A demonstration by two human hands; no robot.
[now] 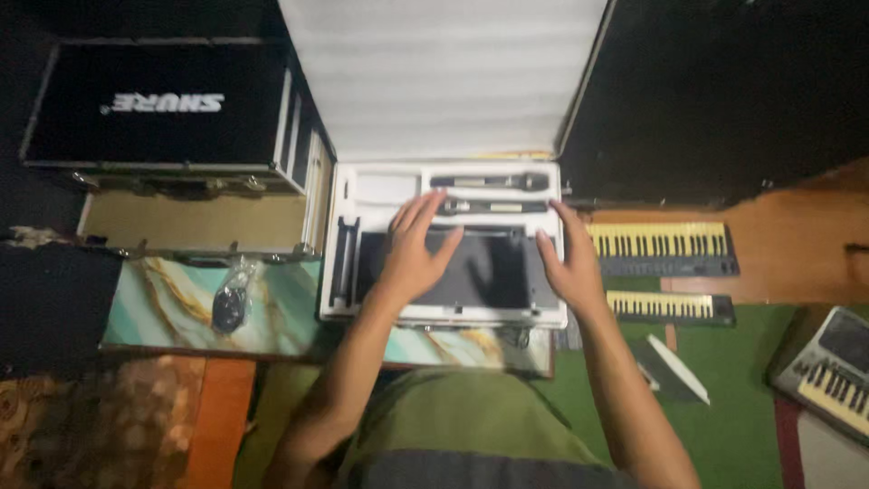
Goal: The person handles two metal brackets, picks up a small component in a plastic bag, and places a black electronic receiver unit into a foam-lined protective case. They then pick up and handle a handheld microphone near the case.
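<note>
Left hand (pixel 415 249): fingers spread flat on the dark rectangular receiver unit (pixel 484 270), which sits in the front recess of the white foam-lined open case (pixel 342 195). Right hand (pixel 567 263): open, laid along the unit's right edge. Beyond: two dark slim handheld microphones (pixel 493 182) in slots. Farther left: black closed case with metal edging (pixel 154 104).

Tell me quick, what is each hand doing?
Left hand: open, flat on the dark unit in the case.
Right hand: open, against the unit's right edge, gripping nothing.
</note>
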